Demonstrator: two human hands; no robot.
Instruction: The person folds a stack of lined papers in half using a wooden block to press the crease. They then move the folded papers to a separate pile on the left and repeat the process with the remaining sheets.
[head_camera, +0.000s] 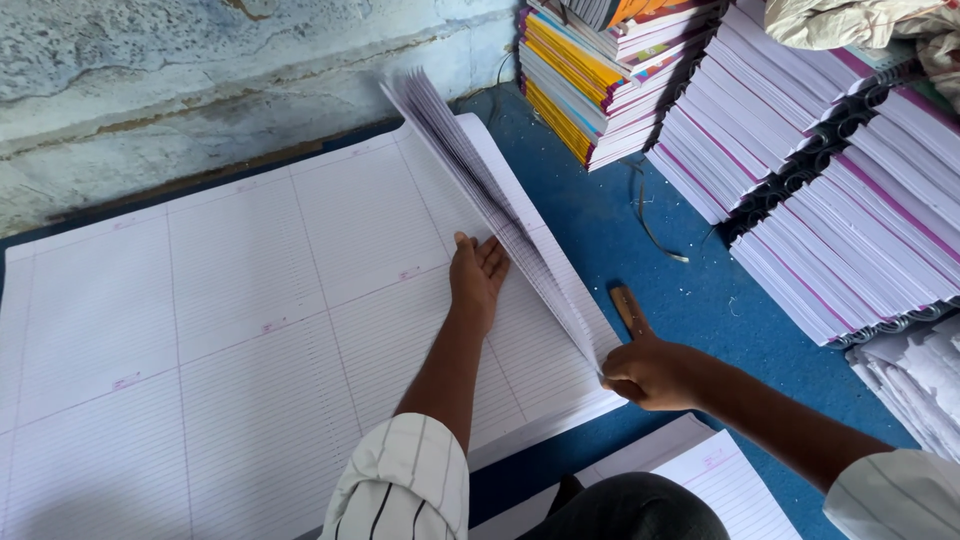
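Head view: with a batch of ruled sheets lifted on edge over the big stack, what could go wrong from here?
1. The right hand pinches only a corner of the lifted sheets; they fan out and may slip from the grip.
2. The left hand lies flat on the stack of ruled sheets under them; sheets dropping unevenly could crease.

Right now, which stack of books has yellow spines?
The leaning stack by the wall, top centre. The stacks to its right show only white page edges with purple lines.
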